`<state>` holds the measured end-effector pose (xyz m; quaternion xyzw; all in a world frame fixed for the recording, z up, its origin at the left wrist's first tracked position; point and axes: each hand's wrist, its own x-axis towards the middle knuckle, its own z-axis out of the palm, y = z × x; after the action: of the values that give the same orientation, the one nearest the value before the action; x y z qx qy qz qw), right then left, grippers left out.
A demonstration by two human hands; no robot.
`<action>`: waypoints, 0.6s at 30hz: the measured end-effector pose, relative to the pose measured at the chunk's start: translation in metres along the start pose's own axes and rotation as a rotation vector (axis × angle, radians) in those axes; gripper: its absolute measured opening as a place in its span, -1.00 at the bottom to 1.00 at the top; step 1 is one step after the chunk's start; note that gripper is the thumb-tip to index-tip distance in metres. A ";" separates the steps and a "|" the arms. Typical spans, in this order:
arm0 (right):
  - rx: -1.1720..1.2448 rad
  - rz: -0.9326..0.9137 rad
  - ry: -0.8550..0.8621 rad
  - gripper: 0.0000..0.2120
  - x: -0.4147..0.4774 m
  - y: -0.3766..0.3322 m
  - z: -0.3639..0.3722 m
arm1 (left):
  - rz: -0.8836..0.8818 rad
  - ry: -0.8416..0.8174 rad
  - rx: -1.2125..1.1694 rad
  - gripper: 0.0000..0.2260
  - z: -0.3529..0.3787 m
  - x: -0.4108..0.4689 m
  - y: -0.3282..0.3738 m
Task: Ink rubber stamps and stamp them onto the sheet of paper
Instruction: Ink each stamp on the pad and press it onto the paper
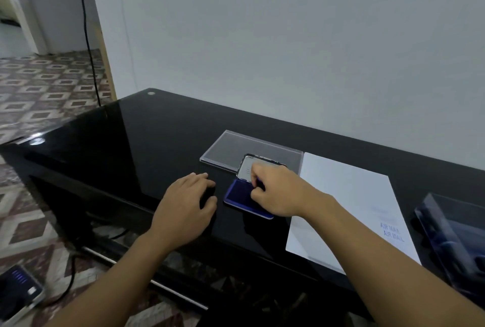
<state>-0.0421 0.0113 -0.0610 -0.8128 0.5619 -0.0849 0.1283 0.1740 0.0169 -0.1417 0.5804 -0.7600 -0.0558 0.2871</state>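
An open ink pad lies on the black worktop, its lid standing up at the far edge. Over the pad's blue surface the right hand has its fingers curled and pinching a small stamp (mostly hidden, so whether it touches the ink cannot be told). Just left of the pad the left hand rests palm down on the worktop, fingers loosely straight and close together, holding nothing. The sheet of paper lies just right of the pad, printed "AIR MAIL" twice in blue. Behind the pad lies a clear plastic cover.
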 end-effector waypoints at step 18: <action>0.048 0.004 -0.051 -0.93 0.008 0.001 -0.002 | -0.005 0.044 0.035 -0.70 0.006 0.000 0.001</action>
<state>-0.0410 0.0036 -0.0599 -0.8104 0.5577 -0.0771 0.1621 0.1701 0.0159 -0.1466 0.5883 -0.7529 -0.0307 0.2935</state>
